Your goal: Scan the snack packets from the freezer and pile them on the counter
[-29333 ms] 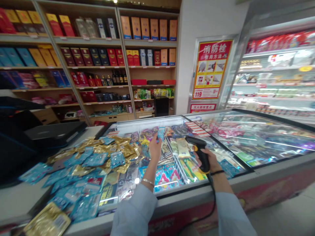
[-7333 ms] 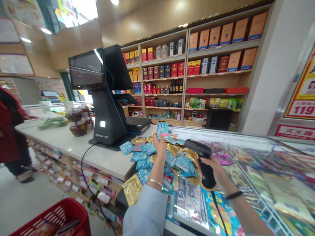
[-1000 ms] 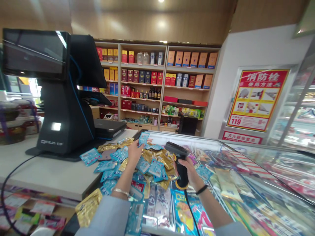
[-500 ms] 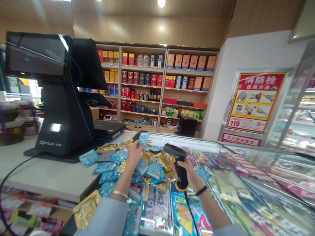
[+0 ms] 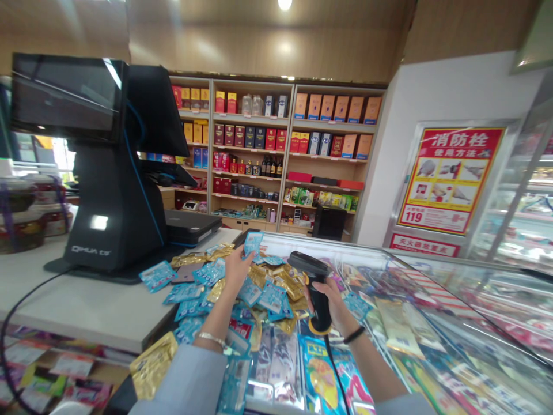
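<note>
My left hand [image 5: 237,266] is closed on the edge of a small blue packet [image 5: 253,243], held up above a heap of packets. In my right hand [image 5: 329,297] is a black barcode scanner [image 5: 309,264] with yellow trim, gripped by its handle; its head points left toward the blue packet. A black cable [image 5: 333,369] runs down from the handle. Beneath my hands lie several loose blue packets [image 5: 273,298] and gold packets [image 5: 290,282], piled over the counter edge and the freezer's glass top. One gold packet [image 5: 153,364] rests near my left sleeve.
A black cash register [image 5: 114,213] stands on the white counter [image 5: 99,308] at left, with plastic tubs [image 5: 26,222] beside it. The glass-topped freezer [image 5: 415,323] stretches right, full of wrapped goods. Shelves of boxes [image 5: 249,138] line the back wall.
Both hands keep practically the same pose, with the packet and the scanner still held. The whole view has shifted only very slightly.
</note>
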`<state>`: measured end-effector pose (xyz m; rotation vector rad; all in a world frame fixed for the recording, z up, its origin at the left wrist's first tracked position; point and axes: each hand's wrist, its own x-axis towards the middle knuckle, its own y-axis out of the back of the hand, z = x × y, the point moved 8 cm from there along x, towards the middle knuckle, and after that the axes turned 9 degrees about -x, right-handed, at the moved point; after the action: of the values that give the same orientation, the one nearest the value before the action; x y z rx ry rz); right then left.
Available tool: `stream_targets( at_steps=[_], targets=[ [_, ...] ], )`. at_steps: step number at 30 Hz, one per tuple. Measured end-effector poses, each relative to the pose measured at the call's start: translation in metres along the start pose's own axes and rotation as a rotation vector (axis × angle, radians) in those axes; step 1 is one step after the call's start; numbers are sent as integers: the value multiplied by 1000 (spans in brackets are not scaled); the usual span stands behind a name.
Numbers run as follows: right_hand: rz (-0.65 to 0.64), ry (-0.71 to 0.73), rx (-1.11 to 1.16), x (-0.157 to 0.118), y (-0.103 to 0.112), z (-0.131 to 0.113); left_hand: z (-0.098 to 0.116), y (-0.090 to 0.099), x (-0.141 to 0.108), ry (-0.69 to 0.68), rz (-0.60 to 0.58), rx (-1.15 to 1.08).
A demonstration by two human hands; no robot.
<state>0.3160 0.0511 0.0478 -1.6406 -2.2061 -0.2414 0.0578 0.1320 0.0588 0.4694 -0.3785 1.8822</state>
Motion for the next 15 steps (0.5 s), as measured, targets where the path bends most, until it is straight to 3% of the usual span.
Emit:
stream_targets(
  at_steps=[15],
  targets=[
    [8, -24, 7, -2, -1, -3, 1, 0, 0, -25, -8, 48]
  ],
)
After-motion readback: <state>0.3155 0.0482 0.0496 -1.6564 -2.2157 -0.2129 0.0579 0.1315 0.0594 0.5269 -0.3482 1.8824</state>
